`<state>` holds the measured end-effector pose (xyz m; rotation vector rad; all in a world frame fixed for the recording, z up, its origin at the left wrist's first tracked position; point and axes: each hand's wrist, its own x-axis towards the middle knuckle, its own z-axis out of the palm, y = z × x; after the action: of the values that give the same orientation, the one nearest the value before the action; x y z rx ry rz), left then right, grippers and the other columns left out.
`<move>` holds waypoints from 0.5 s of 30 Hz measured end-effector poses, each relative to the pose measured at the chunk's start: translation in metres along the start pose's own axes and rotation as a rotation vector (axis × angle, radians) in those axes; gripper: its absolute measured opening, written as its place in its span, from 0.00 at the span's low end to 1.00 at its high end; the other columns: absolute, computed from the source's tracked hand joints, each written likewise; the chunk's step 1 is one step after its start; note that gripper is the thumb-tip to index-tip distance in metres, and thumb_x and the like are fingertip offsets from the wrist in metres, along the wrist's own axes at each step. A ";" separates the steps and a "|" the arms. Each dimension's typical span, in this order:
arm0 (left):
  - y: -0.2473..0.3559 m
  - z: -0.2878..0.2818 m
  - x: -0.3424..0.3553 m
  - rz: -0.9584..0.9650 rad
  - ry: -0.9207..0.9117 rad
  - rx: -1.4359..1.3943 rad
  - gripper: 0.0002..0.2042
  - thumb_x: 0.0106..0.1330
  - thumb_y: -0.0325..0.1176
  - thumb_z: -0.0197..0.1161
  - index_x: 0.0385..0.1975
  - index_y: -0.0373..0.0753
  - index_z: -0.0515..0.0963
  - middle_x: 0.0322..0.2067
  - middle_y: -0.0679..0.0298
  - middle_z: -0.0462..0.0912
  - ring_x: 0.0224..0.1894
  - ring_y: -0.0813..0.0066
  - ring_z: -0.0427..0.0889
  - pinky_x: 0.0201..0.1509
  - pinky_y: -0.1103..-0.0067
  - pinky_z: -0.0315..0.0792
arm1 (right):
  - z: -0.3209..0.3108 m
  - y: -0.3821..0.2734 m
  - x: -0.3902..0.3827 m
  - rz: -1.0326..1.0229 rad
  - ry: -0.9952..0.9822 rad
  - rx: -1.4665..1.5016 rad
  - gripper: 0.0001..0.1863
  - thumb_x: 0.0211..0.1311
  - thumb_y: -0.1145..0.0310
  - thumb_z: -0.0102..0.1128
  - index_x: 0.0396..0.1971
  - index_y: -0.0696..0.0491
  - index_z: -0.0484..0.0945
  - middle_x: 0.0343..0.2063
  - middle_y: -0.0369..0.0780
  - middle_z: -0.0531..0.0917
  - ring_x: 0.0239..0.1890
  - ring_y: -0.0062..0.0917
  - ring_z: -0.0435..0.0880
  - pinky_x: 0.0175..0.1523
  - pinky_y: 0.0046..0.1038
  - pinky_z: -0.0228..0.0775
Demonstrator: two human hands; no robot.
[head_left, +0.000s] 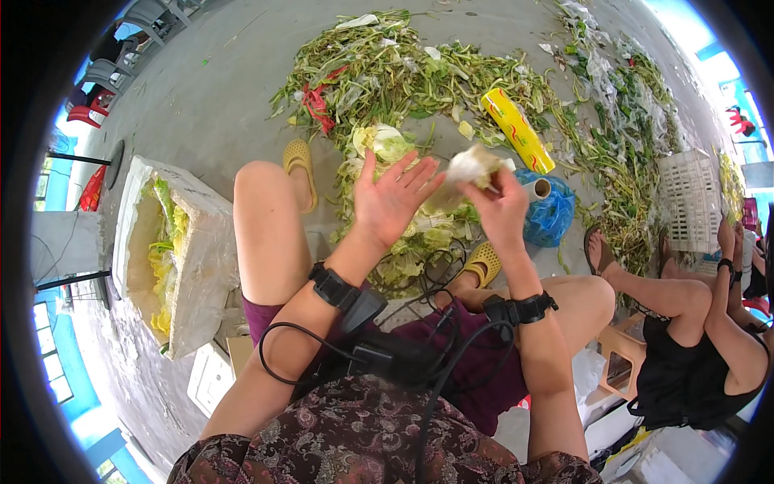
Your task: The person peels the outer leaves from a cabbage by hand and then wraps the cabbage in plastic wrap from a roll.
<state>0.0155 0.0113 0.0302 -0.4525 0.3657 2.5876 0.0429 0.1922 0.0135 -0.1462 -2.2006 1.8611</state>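
My left hand (385, 194) is raised palm up in the middle, fingers spread and holding nothing, over a pile of pale green cabbage leaves (377, 258). Just right of it, my right hand (498, 202) is closed on a whitish, leafy piece of cabbage (472, 168), blurred by motion. Below and behind my right hand are a blue plastic bag (552, 210) and a pale cardboard roll (538, 190). A yellow wrapped roll (516, 125) lies beyond them on the trimmings.
A foam box (205, 266) with yellow-green greens stands at left. Leaf heaps (347, 73) and plastic scraps cover floor ahead. At right, a seated co-worker (685, 315) is beside a white plastic crate (685, 202). My yellow clogs (298, 161) are beside the pile.
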 end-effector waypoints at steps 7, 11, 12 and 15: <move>0.001 0.003 -0.002 0.003 -0.017 0.008 0.36 0.67 0.57 0.42 0.58 0.25 0.54 0.55 0.42 0.62 0.61 0.52 0.61 0.67 0.59 0.56 | -0.031 0.008 0.020 0.021 0.347 0.384 0.19 0.52 0.77 0.64 0.46 0.58 0.73 0.42 0.36 0.80 0.40 0.18 0.79 0.45 0.21 0.72; 0.003 -0.019 0.008 0.100 0.114 0.404 0.30 0.66 0.51 0.49 0.56 0.28 0.60 0.54 0.49 0.66 0.59 0.59 0.64 0.65 0.65 0.60 | -0.042 0.011 0.020 0.246 0.356 0.661 0.17 0.54 0.76 0.63 0.45 0.52 0.73 0.40 0.34 0.80 0.40 0.17 0.79 0.42 0.19 0.72; 0.002 -0.017 0.009 0.142 0.200 0.652 0.28 0.66 0.48 0.52 0.56 0.30 0.62 0.54 0.52 0.67 0.59 0.62 0.64 0.64 0.68 0.60 | -0.045 0.014 0.021 0.287 0.331 0.751 0.16 0.54 0.74 0.63 0.44 0.51 0.73 0.40 0.33 0.80 0.40 0.17 0.79 0.41 0.20 0.72; -0.005 -0.009 0.005 0.199 0.242 1.031 0.26 0.64 0.44 0.56 0.58 0.36 0.64 0.54 0.56 0.68 0.59 0.67 0.64 0.62 0.72 0.59 | -0.049 0.018 0.022 0.388 0.293 0.881 0.15 0.55 0.71 0.62 0.43 0.50 0.74 0.38 0.31 0.80 0.39 0.18 0.78 0.41 0.21 0.70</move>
<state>0.0156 0.0146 0.0192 -0.3367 1.7563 2.1166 0.0324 0.2471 0.0056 -0.6448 -1.0666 2.6188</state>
